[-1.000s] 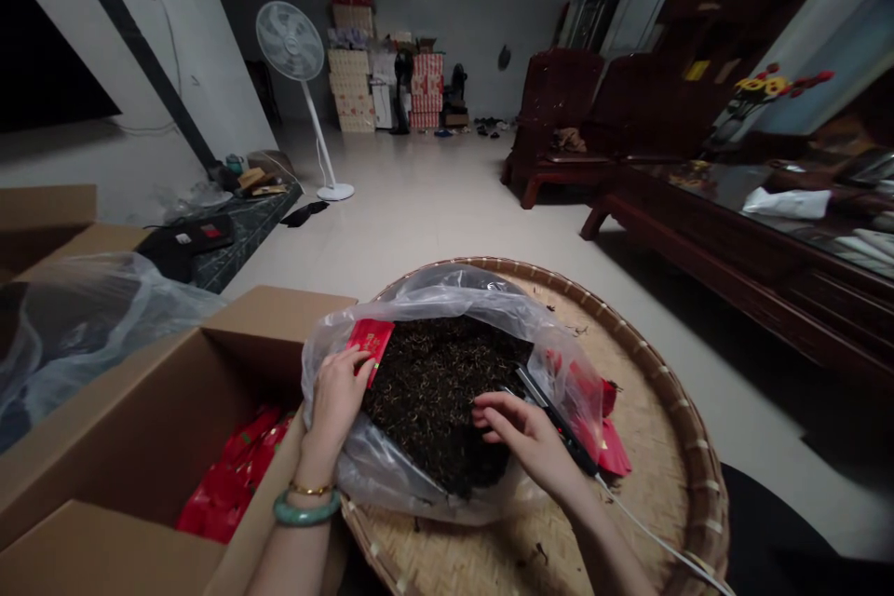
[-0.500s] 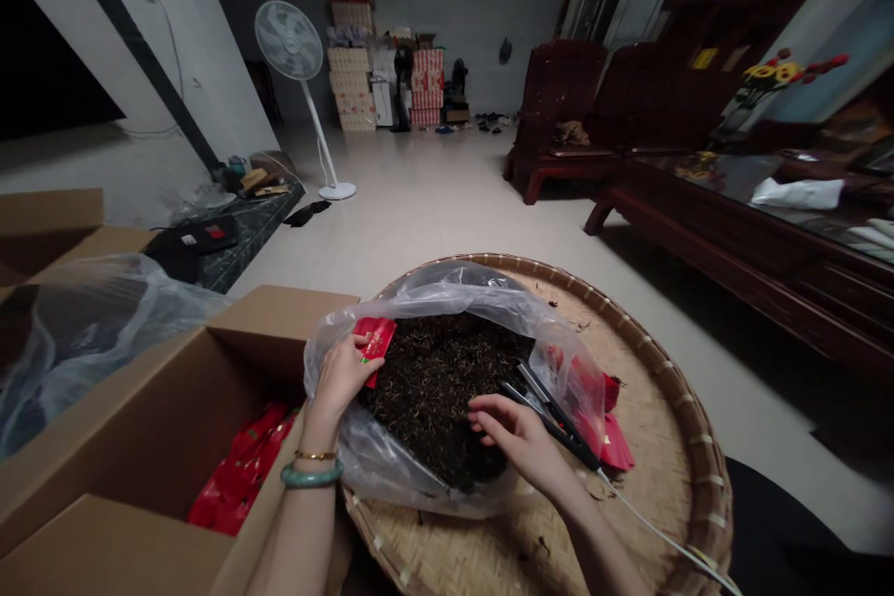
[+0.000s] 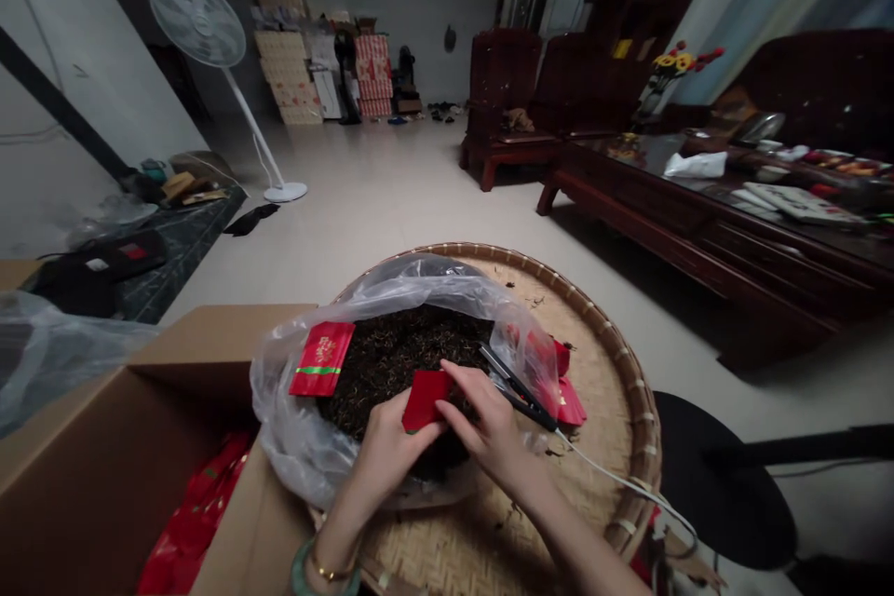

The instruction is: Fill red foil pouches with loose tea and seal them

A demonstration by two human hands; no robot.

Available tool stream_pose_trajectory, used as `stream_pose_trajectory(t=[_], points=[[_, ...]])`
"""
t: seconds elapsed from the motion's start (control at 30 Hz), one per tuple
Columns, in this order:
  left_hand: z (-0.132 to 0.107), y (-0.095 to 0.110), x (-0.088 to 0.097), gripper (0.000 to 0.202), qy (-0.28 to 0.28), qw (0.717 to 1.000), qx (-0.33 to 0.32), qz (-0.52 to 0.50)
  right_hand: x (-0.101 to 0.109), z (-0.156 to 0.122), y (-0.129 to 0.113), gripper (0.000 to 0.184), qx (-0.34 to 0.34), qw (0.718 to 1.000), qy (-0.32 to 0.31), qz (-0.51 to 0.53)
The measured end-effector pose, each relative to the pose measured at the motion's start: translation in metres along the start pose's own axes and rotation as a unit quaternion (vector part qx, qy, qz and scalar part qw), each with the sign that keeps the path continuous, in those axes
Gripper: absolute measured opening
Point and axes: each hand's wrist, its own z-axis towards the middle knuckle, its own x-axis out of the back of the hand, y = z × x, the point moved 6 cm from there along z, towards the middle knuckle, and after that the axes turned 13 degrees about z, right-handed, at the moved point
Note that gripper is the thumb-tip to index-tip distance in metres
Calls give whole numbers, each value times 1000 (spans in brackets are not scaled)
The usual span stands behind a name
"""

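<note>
A clear plastic bag (image 3: 293, 428) full of dark loose tea (image 3: 391, 354) lies on a round woven bamboo tray (image 3: 615, 363). Over the tea, my left hand (image 3: 391, 452) and my right hand (image 3: 481, 424) both pinch one small red packet (image 3: 425, 396). Another red packet (image 3: 322, 358) with a green stripe rests on the bag's left rim. A black clamp-like tool (image 3: 521, 386) with a white cord (image 3: 629, 489) lies just right of my right hand.
An open cardboard box (image 3: 104, 447) at my left holds red packets (image 3: 188, 521). More red packets (image 3: 569, 400) lie on the tray. A dark wooden table (image 3: 705, 233) stands to the right, a black stool (image 3: 726, 484) by the tray, a standing fan (image 3: 199, 23) at the back.
My left hand left the striped packet on the bag's rim and came to the middle. Both hands now hold a red packet over the tea. The view swung right.
</note>
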Motion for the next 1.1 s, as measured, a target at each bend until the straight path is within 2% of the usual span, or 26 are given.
stream_pose_trajectory(t=[0.1,0.3,0.43,0.53,0.63,0.73,0.83,0.9,1.0,1.1], points=[[-5,4,-9,23,-19,999,-14,-33,4,-3,-1,37,17,999,31,-38],[-10,-1,-15,22,-14,1000,-19,-4,6,-4,-6,20,33,997,44,-58],[-10,1,-15,23,-13,999,-45,16,8,-1,-5,8,-10,997,48,-64],[-11,1,-12,25,-8,997,-60,44,9,1,1,10,-40,996,20,-81],[-10,-8,-10,21,-11,999,-33,32,11,1,2,15,-25,997,-14,-76],[-8,-26,-9,25,-15,998,36,-49,20,0,2,17,-23,998,0,-54],[-7,-43,-12,40,-7,976,116,-182,24,-1,5,19,-71,997,14,-11],[-7,-50,-16,50,0,950,160,-267,18,-2,11,18,-130,991,-15,39],[-8,-50,-20,56,6,920,181,-347,1,-6,22,24,-233,957,-65,160],[-10,-44,-23,59,-16,905,176,-386,-9,-8,29,32,-299,916,-73,259]])
